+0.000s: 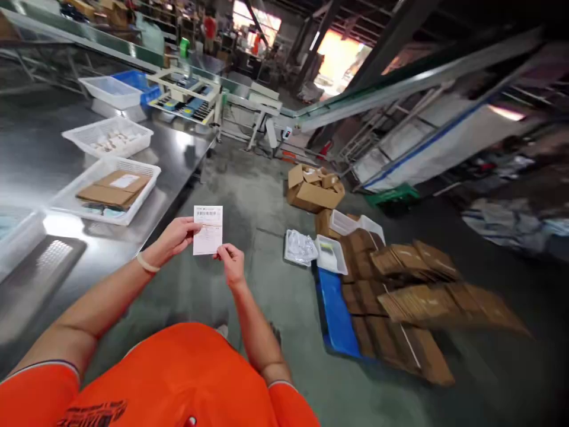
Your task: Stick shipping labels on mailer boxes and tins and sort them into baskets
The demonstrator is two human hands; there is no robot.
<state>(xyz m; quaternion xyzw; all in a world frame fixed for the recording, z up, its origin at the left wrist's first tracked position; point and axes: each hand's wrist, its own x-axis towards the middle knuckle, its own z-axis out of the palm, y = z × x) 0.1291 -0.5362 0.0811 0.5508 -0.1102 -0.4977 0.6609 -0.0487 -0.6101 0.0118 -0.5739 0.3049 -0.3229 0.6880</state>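
A white paper slip (pixel 208 230) with a printed barcode and small text, upright in the air between both hands, above the concrete floor (pixel 262 207) and just beyond the near edge of a stainless steel tabletop (pixel 31 148).

Left hand (pixel 175 235) at the slip's left edge, thumb and fingers pinched closed on the paper. Pale elastic band (pixel 147 263) around the left wrist. Right hand (pixel 231 264) at the slip's lower right corner, also in a tight fingertip pinch on the paper. Orange T-shirt (pixel 178 379) along the bottom of the view.

On the tabletop, nearest the left hand, a white plastic basket (pixel 95 178) holding flattened cardboard sheets (pixel 113 190). Farther along, a second white basket (pixel 133 133) with small pale pieces inside, then a blue crate (pixel 137 80).

On the floor to the right, an open cardboard box (pixel 313 190), a clear plastic bag (pixel 302 248) and a small white tray (pixel 331 255). Beside them, stacks of flattened cardboard (pixel 400 296) partly over a blue plastic sheet (pixel 335 314).
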